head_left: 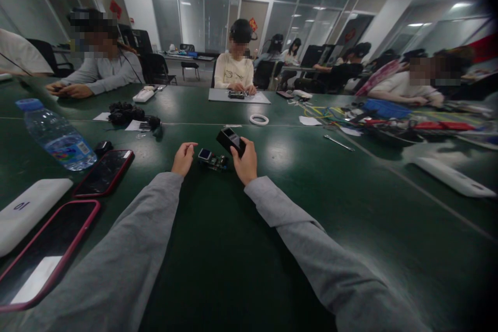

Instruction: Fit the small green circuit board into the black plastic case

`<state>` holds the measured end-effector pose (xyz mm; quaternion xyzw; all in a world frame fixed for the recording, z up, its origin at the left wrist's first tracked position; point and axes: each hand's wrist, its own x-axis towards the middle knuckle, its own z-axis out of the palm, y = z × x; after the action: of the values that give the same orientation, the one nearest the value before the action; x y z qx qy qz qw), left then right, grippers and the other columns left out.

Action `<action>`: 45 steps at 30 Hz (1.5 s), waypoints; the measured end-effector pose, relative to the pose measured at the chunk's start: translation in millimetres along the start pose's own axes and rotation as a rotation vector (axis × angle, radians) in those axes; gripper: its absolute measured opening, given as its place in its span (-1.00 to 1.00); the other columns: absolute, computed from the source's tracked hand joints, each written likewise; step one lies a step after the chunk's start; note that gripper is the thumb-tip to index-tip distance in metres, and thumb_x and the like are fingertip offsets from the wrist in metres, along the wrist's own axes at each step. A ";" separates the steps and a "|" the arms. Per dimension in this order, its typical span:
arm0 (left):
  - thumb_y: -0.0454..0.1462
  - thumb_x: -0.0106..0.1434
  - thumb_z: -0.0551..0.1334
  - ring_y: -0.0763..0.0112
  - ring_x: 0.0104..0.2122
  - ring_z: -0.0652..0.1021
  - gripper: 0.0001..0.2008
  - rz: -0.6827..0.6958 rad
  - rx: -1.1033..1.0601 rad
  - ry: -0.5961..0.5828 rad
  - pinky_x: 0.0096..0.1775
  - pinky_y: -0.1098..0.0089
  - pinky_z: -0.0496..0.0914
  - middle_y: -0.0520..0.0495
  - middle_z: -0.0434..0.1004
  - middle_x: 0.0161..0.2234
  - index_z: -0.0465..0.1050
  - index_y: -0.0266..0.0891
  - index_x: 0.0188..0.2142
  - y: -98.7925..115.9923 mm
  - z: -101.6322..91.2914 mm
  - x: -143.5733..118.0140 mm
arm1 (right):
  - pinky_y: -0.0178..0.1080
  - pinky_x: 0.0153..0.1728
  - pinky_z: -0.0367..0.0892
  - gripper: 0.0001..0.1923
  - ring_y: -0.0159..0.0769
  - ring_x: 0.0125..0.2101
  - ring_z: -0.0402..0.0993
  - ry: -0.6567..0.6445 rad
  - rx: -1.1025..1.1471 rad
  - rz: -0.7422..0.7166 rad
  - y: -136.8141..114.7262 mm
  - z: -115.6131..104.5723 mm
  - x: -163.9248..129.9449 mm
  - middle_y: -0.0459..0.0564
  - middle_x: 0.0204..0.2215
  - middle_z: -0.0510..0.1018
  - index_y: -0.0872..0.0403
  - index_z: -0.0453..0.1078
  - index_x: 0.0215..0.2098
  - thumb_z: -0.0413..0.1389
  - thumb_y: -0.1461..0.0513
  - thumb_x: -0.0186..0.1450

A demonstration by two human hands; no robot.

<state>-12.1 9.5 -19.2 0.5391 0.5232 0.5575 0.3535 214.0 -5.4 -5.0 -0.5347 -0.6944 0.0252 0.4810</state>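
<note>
My right hand (246, 161) grips a black box-shaped device case (224, 138) with a grey panel on its face, tilted above the table. Just below and left of it, a small green circuit board (215, 162) with a little square screen (204, 154) lies on the green tabletop (218, 228). My left hand (182, 160) rests to the left of the board, apart from it. Its index finger stretches toward the right, and I see nothing held in it.
On the left are a water bottle (58, 132), two phones (104, 174) and a white power bank (33, 210). A white tape roll (259, 120) lies ahead, and a metal wrench (338, 142) to the right. Cables (330, 112) pile up at far right. Several people sit around.
</note>
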 end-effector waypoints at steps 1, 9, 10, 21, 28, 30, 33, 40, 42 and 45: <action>-0.13 0.26 0.07 0.57 -0.61 0.21 -0.69 -0.019 -0.003 0.003 -0.57 0.51 0.10 0.08 0.22 -0.52 0.40 -0.24 -0.11 0.5 0.3 -0.4 | 0.00 -0.01 0.25 -0.52 -0.06 0.01 0.27 -0.020 -0.010 0.048 5.3 3.4 0.4 0.23 -0.01 0.30 0.16 0.08 0.13 -0.05 0.06 0.35; -0.22 0.20 0.14 0.48 -0.47 0.39 -0.75 -0.061 0.031 -0.042 -0.45 0.47 0.24 -0.01 0.40 -0.43 0.42 -0.25 -0.15 2.6 1.4 -2.1 | 0.15 -0.08 0.23 -0.55 0.04 -0.01 0.20 0.015 -0.130 0.174 13.4 11.6 -1.0 0.21 -0.04 0.30 0.11 0.20 0.05 0.00 0.02 0.31; -0.23 0.19 0.16 0.47 -0.47 0.40 -0.75 -0.070 0.038 -0.060 -0.45 0.47 0.24 -0.01 0.42 -0.43 0.42 -0.25 -0.15 2.7 1.5 -2.2 | 0.15 -0.06 0.22 -0.57 0.04 0.00 0.18 0.058 -0.132 0.159 9.2 8.9 -0.8 0.21 -0.03 0.29 0.12 0.20 0.06 -0.04 0.04 0.33; -0.25 0.13 0.21 0.47 -0.56 0.35 -0.84 -0.051 0.073 -0.063 -0.50 0.44 0.23 0.06 0.34 -0.59 0.47 -0.24 -0.29 10.4 5.3 -5.7 | -0.02 -0.01 0.28 -0.54 -0.10 -0.02 0.29 -0.484 -0.088 -0.454 -25.3 1.0 -11.5 0.16 -0.02 0.34 0.13 0.11 0.18 -0.03 0.13 0.37; -0.27 0.13 0.21 0.51 -0.58 0.33 -0.77 -0.053 0.046 -0.060 -0.49 0.45 0.23 0.07 0.32 -0.57 0.43 -0.27 -0.19 6.9 4.8 -3.5 | 0.00 -0.09 0.30 -0.60 -0.03 -0.07 0.32 -0.398 -0.237 -0.347 -21.2 3.5 -11.9 0.20 -0.07 0.37 0.17 0.16 0.12 -0.03 0.16 0.37; -0.26 0.13 0.21 0.53 -0.59 0.31 -0.73 -0.060 0.044 -0.073 -0.50 0.46 0.23 0.07 0.33 -0.56 0.41 -0.27 -0.15 4.8 3.7 -2.6 | 0.01 -0.09 0.29 -0.58 -0.01 -0.05 0.31 -0.349 -0.258 -0.276 -18.7 3.8 -11.4 0.22 -0.06 0.37 0.18 0.14 0.13 -0.03 0.16 0.36; -0.25 0.14 0.20 0.55 -0.60 0.30 -0.69 -0.060 0.053 -0.104 -0.51 0.47 0.22 0.08 0.33 -0.54 0.39 -0.26 -0.11 1.2 2.3 -1.7 | -0.01 -0.08 0.31 -0.54 -0.03 -0.03 0.32 -0.340 -0.225 -0.239 -17.0 3.5 -11.1 0.22 -0.04 0.36 0.16 0.12 0.14 -0.01 0.11 0.36; -0.26 0.16 0.18 0.56 -0.59 0.32 -0.74 -0.033 0.048 -0.107 -0.52 0.49 0.23 0.07 0.32 -0.53 0.40 -0.27 -0.14 -2.8 3.1 -0.3 | -0.05 -0.09 0.32 -0.43 -0.10 -0.07 0.35 -0.489 -0.114 -0.398 -25.0 -1.9 -12.1 0.17 -0.06 0.37 0.13 0.05 0.20 0.00 0.01 0.35; -0.27 0.17 0.17 0.55 -0.59 0.33 -0.75 -0.030 0.056 -0.108 -0.52 0.50 0.23 0.07 0.33 -0.53 0.41 -0.27 -0.14 -3.1 3.4 0.0 | -0.06 -0.07 0.30 -0.45 -0.11 -0.06 0.34 -0.501 -0.079 -0.403 -25.5 -3.0 -11.4 0.17 -0.04 0.37 0.13 0.06 0.20 -0.01 0.01 0.35; -0.26 0.19 0.16 0.56 -0.59 0.34 -0.76 -0.032 0.068 -0.109 -0.54 0.51 0.23 0.06 0.34 -0.52 0.41 -0.28 -0.15 -4.2 3.6 0.7 | -0.09 -0.07 0.29 -0.47 -0.14 -0.07 0.36 -0.509 -0.037 -0.373 -24.7 -3.9 -10.2 0.15 -0.03 0.39 0.12 0.07 0.18 -0.04 0.01 0.37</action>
<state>-9.4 11.7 -23.6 0.5719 0.5302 0.5036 0.3717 198.6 -25.6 4.1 -0.3833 -0.8788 0.0570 0.2783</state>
